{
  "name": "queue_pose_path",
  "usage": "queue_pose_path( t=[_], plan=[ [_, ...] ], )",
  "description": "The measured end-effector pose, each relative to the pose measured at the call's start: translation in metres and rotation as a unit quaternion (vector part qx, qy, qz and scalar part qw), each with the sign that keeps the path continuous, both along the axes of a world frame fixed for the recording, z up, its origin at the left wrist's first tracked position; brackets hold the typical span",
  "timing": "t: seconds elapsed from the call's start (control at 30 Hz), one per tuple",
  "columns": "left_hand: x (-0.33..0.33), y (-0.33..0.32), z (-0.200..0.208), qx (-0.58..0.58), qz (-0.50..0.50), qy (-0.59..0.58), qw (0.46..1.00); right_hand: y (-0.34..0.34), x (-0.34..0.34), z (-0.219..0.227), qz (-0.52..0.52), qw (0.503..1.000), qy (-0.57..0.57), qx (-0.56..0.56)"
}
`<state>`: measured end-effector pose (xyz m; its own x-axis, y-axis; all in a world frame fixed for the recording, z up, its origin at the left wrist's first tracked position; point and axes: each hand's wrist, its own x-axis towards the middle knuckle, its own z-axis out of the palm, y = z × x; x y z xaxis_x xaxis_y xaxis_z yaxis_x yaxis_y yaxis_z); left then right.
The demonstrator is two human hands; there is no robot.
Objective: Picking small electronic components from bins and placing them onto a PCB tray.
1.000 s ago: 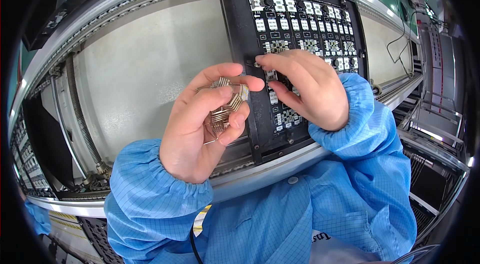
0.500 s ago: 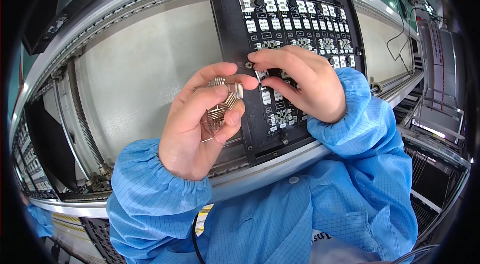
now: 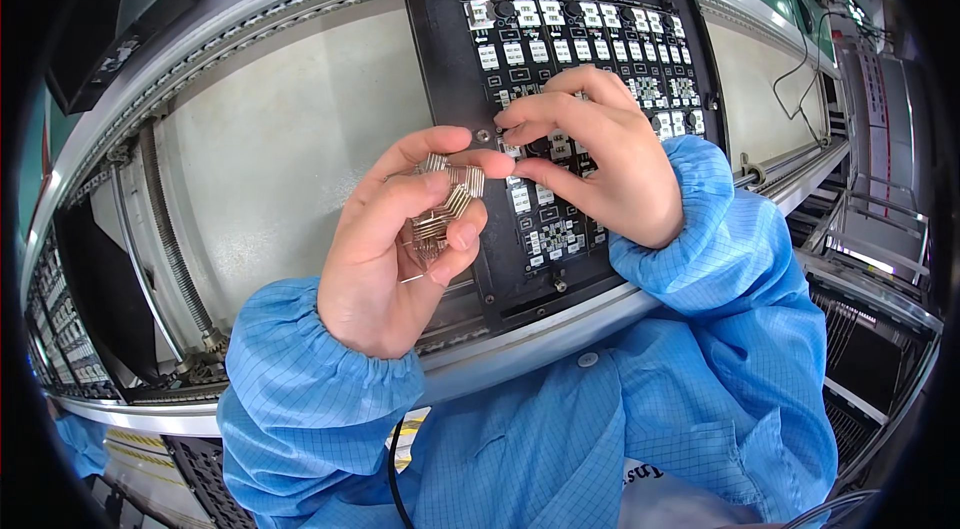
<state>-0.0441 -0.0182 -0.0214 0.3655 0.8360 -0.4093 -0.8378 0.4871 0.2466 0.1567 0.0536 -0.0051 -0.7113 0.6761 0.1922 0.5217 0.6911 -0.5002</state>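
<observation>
My left hand (image 3: 385, 229) is closed round a bundle of thin silver metal pins (image 3: 435, 214), some lined up in ribbed rows. One pin sticks out below the fingers. Its index finger stretches right, so its tip meets or nearly meets my right thumb. Over the left part of a black circuit board (image 3: 545, 114), my right hand (image 3: 605, 149) is bent, with thumb and index finger apart. A pale part shows in that gap; it looks like part of the board, but I cannot be sure. My right palm and fingers hide the board's middle.
The board sits in a black frame (image 3: 445, 79) with upright metal posts, across a conveyor with chain rails (image 3: 270, 17). A pale plate (image 3: 290, 99) lies left of it. A threaded rod (image 3: 168, 229) runs farther left. Metal racks (image 3: 870, 329) stand at the right.
The board and its frame appear slightly farther left. My right hand has shifted a little left too, its fingers more raised and spread. My left hand still grips the metal pins.
</observation>
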Motion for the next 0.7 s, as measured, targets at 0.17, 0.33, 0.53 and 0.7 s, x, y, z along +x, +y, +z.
queue_pose_path(
  t=[0.17,0.33,0.53,0.7],
  plan=[
    [0.0,0.0,-0.001,0.011,-0.012,-0.01,1.0,0.012,0.001,0.006,0.066,0.998,-0.002,0.01],
    [0.004,-0.001,0.002,0.018,-0.018,-0.002,1.0,0.006,0.001,0.032,0.106,0.988,0.096,-0.063],
    [0.005,-0.003,-0.002,0.048,-0.032,0.001,0.998,-0.005,-0.007,0.02,0.13,0.984,0.101,-0.069],
    [0.009,-0.002,0.009,0.047,-0.073,0.053,0.995,-0.005,-0.003,0.021,0.131,0.981,0.091,-0.107]
  ],
)
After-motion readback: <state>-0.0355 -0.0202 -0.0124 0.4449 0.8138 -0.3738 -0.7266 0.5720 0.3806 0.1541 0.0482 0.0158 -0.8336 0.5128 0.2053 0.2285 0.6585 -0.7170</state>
